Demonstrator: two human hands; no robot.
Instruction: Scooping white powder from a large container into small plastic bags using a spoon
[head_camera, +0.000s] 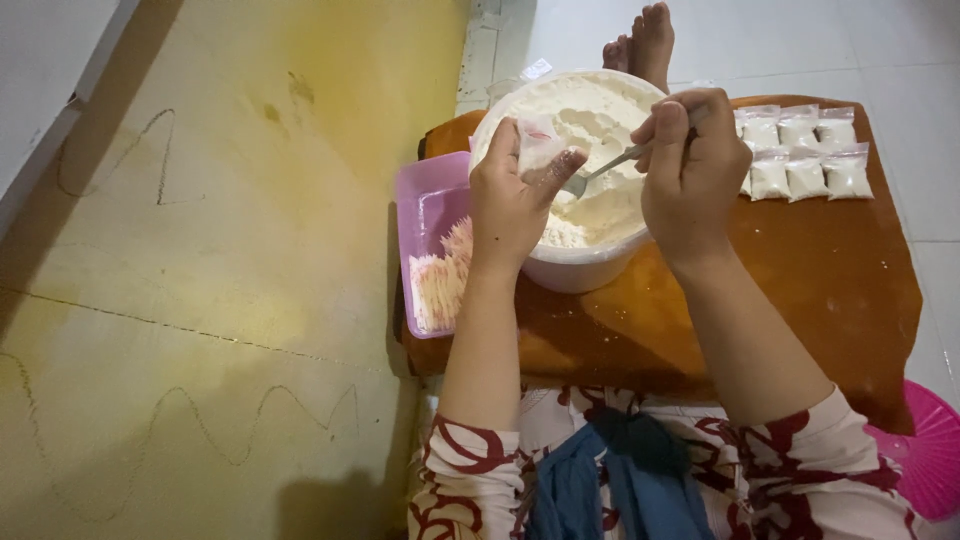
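My left hand (512, 196) holds a small clear plastic bag (538, 143) open over a large white tub (580, 268) full of pale flour-like powder (590, 115). My right hand (690, 165) grips a metal spoon (603, 170) whose bowl points at the bag's mouth, just above the powder. The tub stands on a low brown wooden table (830, 270). Several small filled and sealed bags of the powder (800, 150) lie in two rows at the table's far right.
A pink plastic box (425, 215) holding a stack of empty bags sits left of the tub. A bare foot (645, 42) shows beyond the tub. A yellow wall (200, 260) lies left, a pink plastic item (930, 450) at lower right.
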